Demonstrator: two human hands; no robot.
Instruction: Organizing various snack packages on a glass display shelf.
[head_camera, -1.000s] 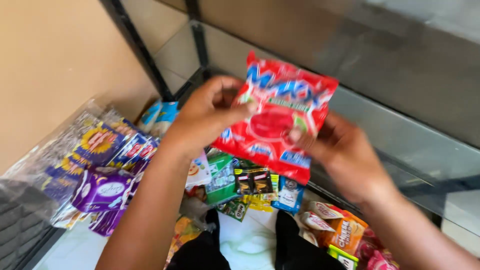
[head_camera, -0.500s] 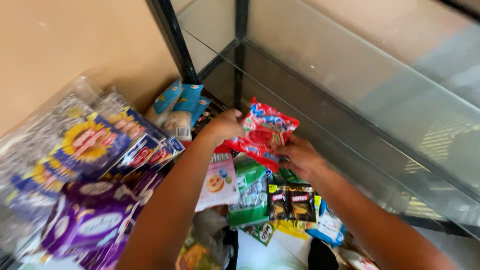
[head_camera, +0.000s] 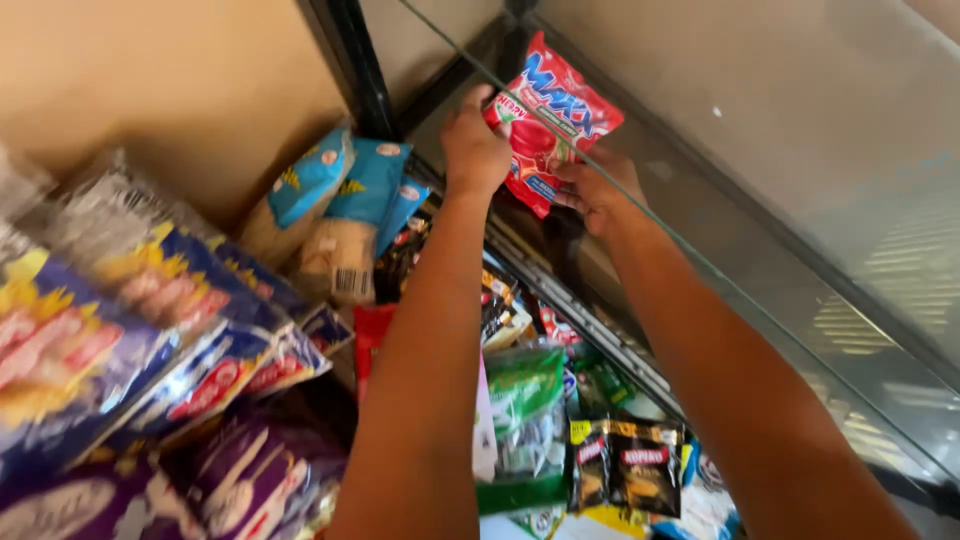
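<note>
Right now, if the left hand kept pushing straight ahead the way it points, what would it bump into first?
Probably the dark metal frame post in the cabinet's back corner. The left hand already grips the red candy bag, so that goes along; depth is hard to judge.

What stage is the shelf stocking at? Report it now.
Done: blue-topped packs and purple packets already sit stacked at the left. In hand: the left hand and right hand hold a red candy bag against the glass shelf. Left: the bag is not released.
</note>
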